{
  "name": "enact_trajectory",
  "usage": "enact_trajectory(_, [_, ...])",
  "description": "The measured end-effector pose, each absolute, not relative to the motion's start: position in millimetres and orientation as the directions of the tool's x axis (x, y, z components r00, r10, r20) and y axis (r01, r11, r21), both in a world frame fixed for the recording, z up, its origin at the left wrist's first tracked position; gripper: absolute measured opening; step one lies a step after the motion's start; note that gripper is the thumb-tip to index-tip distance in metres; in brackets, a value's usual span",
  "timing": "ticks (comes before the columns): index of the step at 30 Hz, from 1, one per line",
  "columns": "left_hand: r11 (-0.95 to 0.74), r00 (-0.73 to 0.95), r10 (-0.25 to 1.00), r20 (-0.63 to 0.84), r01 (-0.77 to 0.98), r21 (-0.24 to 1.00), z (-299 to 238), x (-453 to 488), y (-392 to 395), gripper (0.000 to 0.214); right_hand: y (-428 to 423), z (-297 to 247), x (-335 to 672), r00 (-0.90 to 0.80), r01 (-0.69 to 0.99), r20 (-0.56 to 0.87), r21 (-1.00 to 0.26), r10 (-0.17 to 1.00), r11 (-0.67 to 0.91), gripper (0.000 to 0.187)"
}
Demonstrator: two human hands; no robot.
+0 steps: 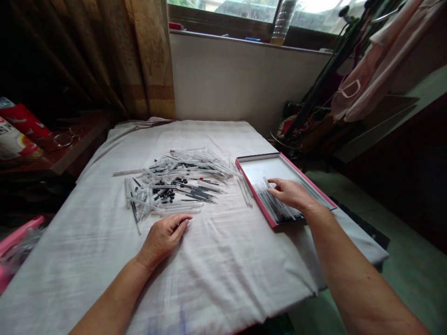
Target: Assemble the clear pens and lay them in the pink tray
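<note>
A loose heap of clear pen tubes, dark refills and small black caps [181, 181] lies on a white cloth-covered table [216, 270]. My left hand [164, 237] rests palm down on the cloth just below the heap, fingers stretched out and holding nothing. A shallow pink-rimmed tray [244, 171] sits to the right, with a row of assembled pens [275, 207] packed in its near end. On those pens lies my right hand [291, 193], fingers flat and pointing left, touching them.
A curtain [146, 56] hangs at the back left beside a white wall and window sill. A dark wooden side table with red packages [21, 125] stands at the left. Clothes and a stand [352, 79] crowd the right. The table's right edge drops to a green floor [401, 270].
</note>
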State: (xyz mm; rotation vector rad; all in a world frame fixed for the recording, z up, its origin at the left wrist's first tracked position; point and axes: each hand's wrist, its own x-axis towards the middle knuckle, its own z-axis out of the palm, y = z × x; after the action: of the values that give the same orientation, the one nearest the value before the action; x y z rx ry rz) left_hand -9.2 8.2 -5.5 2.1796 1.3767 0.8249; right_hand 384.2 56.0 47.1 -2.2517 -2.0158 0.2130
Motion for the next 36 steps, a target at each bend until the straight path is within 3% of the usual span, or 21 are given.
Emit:
enact_trajectory(5, [-0.423, 0.330, 0.906, 0.266, 0.657, 0.624, -7.8, -9.8, 8.9, 0.029, 50.0, 41.8, 373.2, 0.071, 0.990, -0.139, -0.110, 0.988, -0.087, 0.045])
enact_trajectory(10, [-0.432, 0.330, 0.901, 0.281, 0.646, 0.629, -7.9, -9.6, 9.0, 0.029, 45.7, 38.5, 371.6, 0.087, 0.991, -0.155, -0.086, 0.984, -0.102, 0.046])
enact_trajectory(16, [-0.424, 0.311, 0.905, 0.289, 0.634, 0.647, -8.4, -12.5, 10.6, 0.027, 43.8, 53.3, 359.2, 0.145, 0.988, -0.135, 0.074, 0.980, -0.136, 0.045])
enact_trajectory(19, [-0.403, 0.284, 0.915, 0.286, 0.624, 0.670, -8.9, -14.9, 11.5, 0.027, 46.0, 64.7, 338.7, 0.112, 0.993, -0.058, 0.047, 0.992, -0.109, 0.042])
enact_trajectory(26, [-0.335, 0.237, 0.941, 0.241, 0.565, 0.754, -8.3, -18.8, 13.1, 0.035, 78.9, 59.3, 271.3, -0.148, 0.987, 0.072, -0.060, 0.986, 0.152, 0.033])
enact_trajectory(30, [-0.313, 0.235, 0.948, 0.217, 0.538, 0.783, -8.9, -19.1, 12.8, 0.036, 109.7, 48.4, 244.2, -0.155, 0.987, 0.113, -0.017, 0.981, 0.158, 0.034])
enact_trajectory(36, [-0.311, 0.245, 0.947, 0.209, 0.528, 0.790, -7.3, -17.7, 12.0, 0.038, 136.2, 40.1, 228.6, -0.106, 0.994, 0.051, 0.045, 0.993, 0.104, 0.030])
